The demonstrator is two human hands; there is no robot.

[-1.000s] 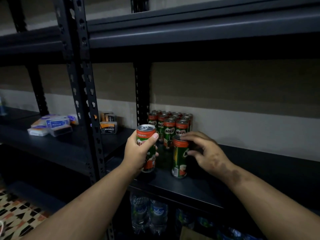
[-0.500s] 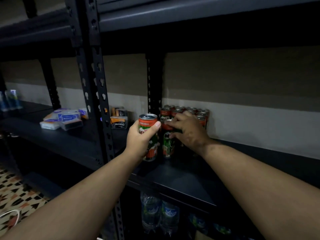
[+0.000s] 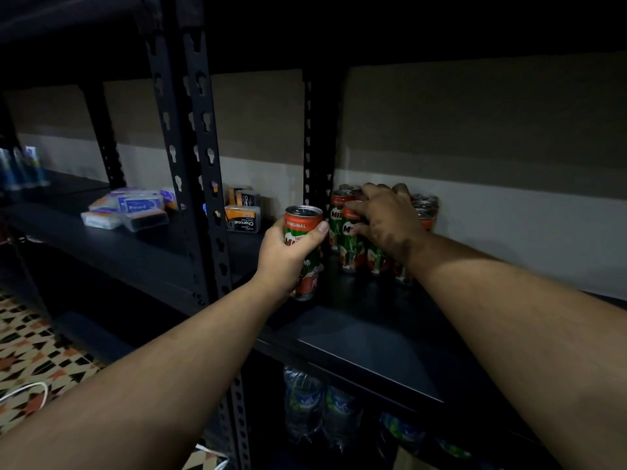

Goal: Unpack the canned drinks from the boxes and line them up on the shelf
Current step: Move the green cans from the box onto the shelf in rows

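A green and orange Milo can (image 3: 304, 228) stands upright on the black shelf (image 3: 359, 337), and my left hand (image 3: 288, 257) is wrapped around it. To its right, a cluster of several Milo cans (image 3: 425, 206) stands against the back wall. My right hand (image 3: 386, 217) rests over the front of that cluster, its fingers on the top of one front can (image 3: 349, 239). That hand hides part of the cluster.
A black perforated upright (image 3: 200, 184) stands left of the cans. Small boxes (image 3: 127, 210) and charcoal packs (image 3: 242, 218) lie on the left shelf. Water bottles (image 3: 319, 408) stand on the shelf below. Patterned floor tiles (image 3: 30, 361) show at lower left.
My right hand has pushed its can back from the shelf front into the cluster of cans. My left hand has kept hold of its can near the front.
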